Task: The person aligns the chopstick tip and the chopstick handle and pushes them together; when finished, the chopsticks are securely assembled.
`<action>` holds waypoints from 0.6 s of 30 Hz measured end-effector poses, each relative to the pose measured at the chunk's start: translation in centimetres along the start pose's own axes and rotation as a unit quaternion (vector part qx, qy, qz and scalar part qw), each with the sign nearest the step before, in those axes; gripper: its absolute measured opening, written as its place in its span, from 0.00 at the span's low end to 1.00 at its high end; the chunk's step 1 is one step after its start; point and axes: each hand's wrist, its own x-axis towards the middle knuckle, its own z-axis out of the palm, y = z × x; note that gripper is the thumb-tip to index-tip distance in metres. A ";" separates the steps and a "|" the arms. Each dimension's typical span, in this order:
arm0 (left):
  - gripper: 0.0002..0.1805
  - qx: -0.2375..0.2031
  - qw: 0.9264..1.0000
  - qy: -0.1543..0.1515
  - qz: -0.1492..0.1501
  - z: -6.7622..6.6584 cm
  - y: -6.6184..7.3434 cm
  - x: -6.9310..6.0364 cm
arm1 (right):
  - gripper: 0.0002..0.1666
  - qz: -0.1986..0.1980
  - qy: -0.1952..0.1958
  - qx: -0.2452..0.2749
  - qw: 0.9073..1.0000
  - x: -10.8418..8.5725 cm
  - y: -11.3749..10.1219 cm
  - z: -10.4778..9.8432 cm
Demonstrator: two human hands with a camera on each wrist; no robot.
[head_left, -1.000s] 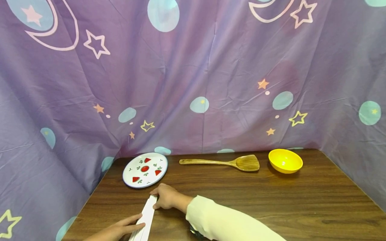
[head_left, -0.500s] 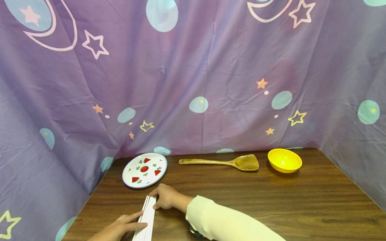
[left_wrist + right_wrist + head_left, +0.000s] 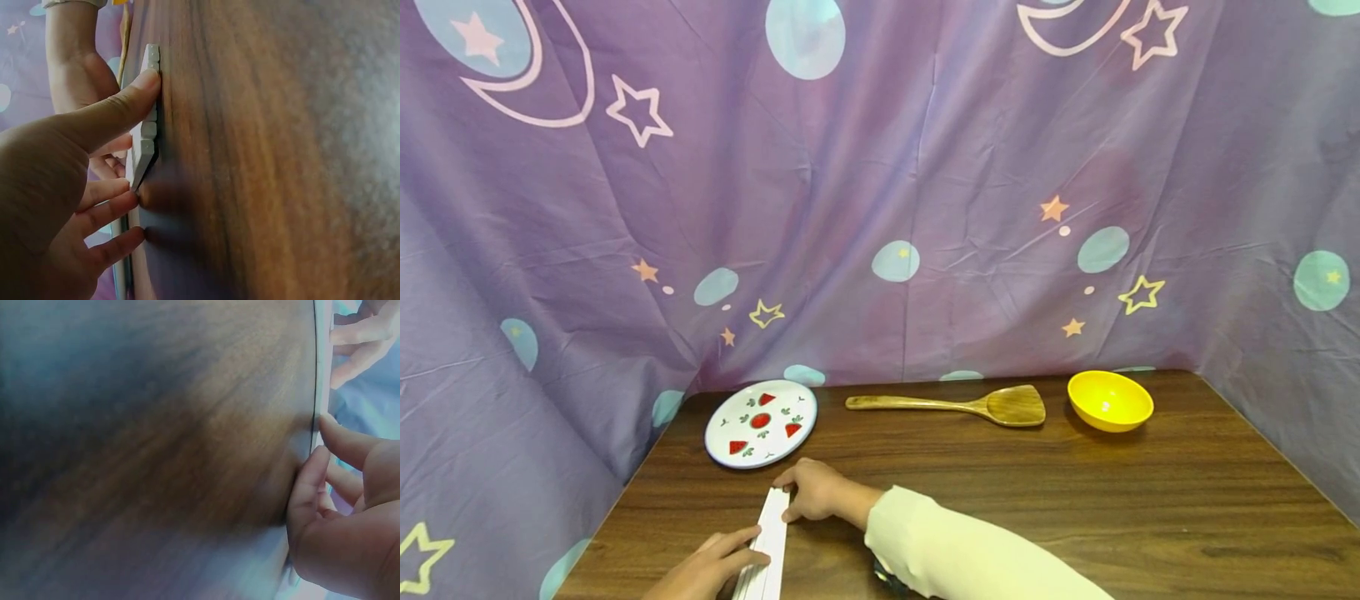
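A long white strip (image 3: 772, 533) with lengthwise lines lies on the wooden table at the front left; its exact kind cannot be told. In the left wrist view, the strip (image 3: 149, 130) shows small rounded blocks along its edge. My left hand (image 3: 711, 565) reaches in from the left, its fairly straight thumb and fingers touching the strip. The right hand (image 3: 816, 490) holds the far end, fingers curled over the end and thumb at the right side. In the right wrist view, the right hand (image 3: 350, 512) has its fingertips at the strip's edge.
Behind the hands lies a white plate (image 3: 741, 429) with watermelon pictures. A wooden spatula (image 3: 1015, 407) lies at the back middle, and a yellow bowl (image 3: 1108, 402) stands at the back right. A purple patterned curtain (image 3: 970, 192) borders the wooden table (image 3: 1112, 508).
The strip's near end has swung slightly right, and my left hand has shifted right with it. My right hand stays almost in place at the far end.
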 end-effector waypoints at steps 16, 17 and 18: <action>0.39 0.047 0.990 0.007 -0.131 -5.5 5.7 5.0 | 0.33 -0.036 0.069 0.046 0.996 -6.2 4.9 -5.2; 0.38 0.049 0.987 0.011 -0.150 -5.6 5.9 5.5 | 0.33 -0.035 0.079 0.029 0.996 -7.0 5.3 -5.6; 0.38 0.054 0.984 0.017 -0.166 -5.5 6.0 5.9 | 0.33 -0.034 0.088 0.014 0.995 -7.8 5.7 -6.0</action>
